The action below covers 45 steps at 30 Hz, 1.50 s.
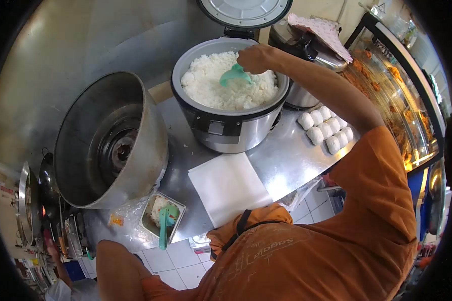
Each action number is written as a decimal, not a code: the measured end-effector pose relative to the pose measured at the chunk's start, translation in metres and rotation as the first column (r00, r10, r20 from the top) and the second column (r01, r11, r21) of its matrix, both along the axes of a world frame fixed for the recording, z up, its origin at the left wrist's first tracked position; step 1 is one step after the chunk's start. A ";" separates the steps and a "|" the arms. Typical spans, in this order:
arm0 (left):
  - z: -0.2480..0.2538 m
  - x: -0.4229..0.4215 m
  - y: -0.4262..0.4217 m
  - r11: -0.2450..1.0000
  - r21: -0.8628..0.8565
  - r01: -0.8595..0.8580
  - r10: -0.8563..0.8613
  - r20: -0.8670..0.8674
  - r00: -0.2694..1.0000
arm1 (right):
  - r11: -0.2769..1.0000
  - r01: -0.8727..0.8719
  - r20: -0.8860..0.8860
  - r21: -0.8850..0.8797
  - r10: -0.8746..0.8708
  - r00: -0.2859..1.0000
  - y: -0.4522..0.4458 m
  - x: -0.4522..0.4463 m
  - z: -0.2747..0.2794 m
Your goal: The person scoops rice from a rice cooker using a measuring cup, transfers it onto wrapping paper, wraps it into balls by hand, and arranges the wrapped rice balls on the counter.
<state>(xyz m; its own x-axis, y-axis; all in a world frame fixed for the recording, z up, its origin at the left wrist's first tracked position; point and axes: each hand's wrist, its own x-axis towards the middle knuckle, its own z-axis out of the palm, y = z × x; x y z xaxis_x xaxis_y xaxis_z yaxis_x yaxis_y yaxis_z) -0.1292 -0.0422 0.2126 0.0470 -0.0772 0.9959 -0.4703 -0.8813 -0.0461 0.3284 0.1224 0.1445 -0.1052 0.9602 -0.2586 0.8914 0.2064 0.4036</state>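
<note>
My right hand (254, 59) is closed around the handle of a green rice scoop (236, 75). The scoop's blade rests in the white cooked rice (206, 83) filling a large rice cooker (225, 131), whose lid (246, 11) stands raised behind. Only part of my left arm shows at the bottom left; the left hand is out of sight. Nearer my body, a small metal container (182, 216) holds some rice and a second green scoop (163, 226). White sheets of paper (228, 183) lie in front of the cooker on the steel table (281, 165).
A big, deep metal pot (153, 145) tilts at the left. Several round white wrapped bundles (325, 129) sit in rows right of the cooker. A glass display case (397, 95) with fried food stands beyond. Behind is another cooker (302, 93) with pink paper (321, 32) on top.
</note>
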 end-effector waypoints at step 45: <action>-0.186 0.091 0.031 0.270 -0.887 -0.375 -0.581 -0.460 0.671 | 0.852 0.049 -0.490 -0.521 -0.346 0.800 0.002 -0.010 0.028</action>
<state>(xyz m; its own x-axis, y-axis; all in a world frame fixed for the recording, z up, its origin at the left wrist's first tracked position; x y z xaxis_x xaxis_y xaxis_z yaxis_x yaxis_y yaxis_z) -0.0381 -0.0113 0.0265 0.6976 0.7164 0.0101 -0.0147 0.0001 0.9999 0.3181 0.1244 0.1721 -0.1916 0.7530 -0.6296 0.9645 0.0256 -0.2628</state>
